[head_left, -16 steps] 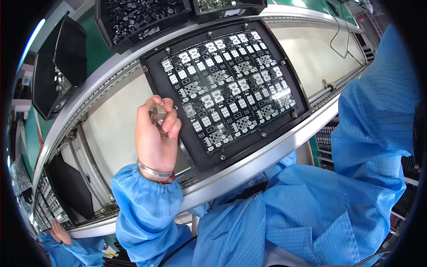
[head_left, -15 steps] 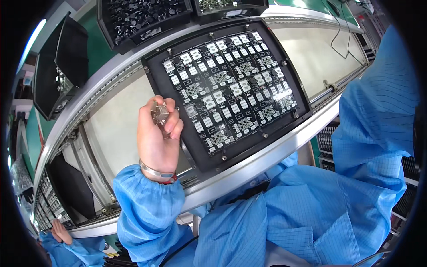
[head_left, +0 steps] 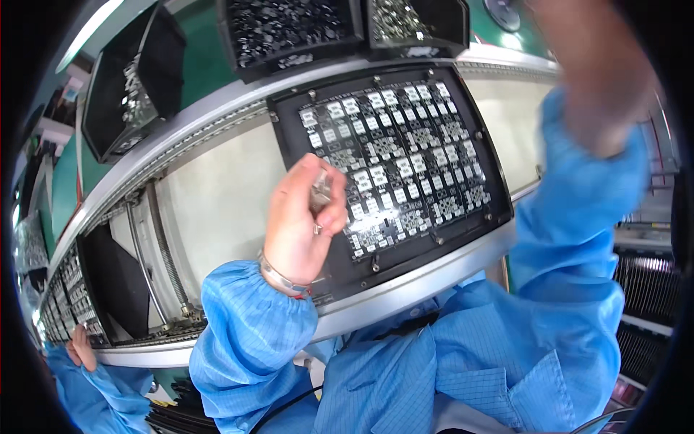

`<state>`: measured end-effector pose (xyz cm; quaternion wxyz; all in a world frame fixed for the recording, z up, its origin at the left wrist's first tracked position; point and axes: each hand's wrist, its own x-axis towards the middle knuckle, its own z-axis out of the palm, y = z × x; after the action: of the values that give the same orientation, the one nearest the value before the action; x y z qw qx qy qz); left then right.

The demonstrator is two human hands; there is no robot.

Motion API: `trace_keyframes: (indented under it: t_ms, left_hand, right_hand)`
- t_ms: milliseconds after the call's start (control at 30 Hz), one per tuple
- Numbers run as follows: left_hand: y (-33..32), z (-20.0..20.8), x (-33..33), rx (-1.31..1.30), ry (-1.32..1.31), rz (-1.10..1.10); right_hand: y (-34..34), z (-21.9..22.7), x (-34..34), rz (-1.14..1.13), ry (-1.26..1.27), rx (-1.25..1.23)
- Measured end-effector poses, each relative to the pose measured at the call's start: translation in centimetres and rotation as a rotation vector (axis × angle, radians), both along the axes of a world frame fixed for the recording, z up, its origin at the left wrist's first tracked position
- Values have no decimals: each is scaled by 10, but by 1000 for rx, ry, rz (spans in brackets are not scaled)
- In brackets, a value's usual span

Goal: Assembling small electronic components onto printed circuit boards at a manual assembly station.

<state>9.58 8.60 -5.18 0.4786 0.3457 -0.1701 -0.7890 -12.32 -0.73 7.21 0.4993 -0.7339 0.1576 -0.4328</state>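
Head view shows one black frame (head_left: 405,259) with one circuit-board panel (head_left: 405,155) at the centre, three black bins (head_left: 163,58) beyond it on the green worktop (head_left: 202,43), and a co-worker's hand (head_left: 82,349) at the near left. The person's left hand (head_left: 300,220), fingers curled around small metal parts (head_left: 320,192) too bunched to count, is at the frame's left side. Well apart from it, the right hand (head_left: 596,65) blurs at the far right; I cannot tell its opening or contents.
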Motion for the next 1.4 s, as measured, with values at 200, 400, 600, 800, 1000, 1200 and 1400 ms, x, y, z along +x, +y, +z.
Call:
trace_keyframes:
  t_ms: [200,400,600,800,1000,1200,1400]
  left_hand:
    - [-1,-12,-2,-80,-53,-122]
    - [-3,-20,-4,-182,-170,-193]
    - [-25,-27,8,-14,-450,545]
    - [-29,-35,9,81,-391,545]
    - [-31,-55,4,132,44,351]
    - [-32,-64,-13,89,84,67]
    - [-25,-52,7,96,7,31]
  right_hand:
    - [28,-101,36,99,295,6]
    - [29,-113,33,92,365,39]
    - [12,-116,24,153,160,280]
    - [15,-110,9,75,112,559]
    - [7,-100,-7,-30,221,492]
    - [-23,-117,-12,-213,369,373]
    - [-50,-167,-17,-279,515,86]
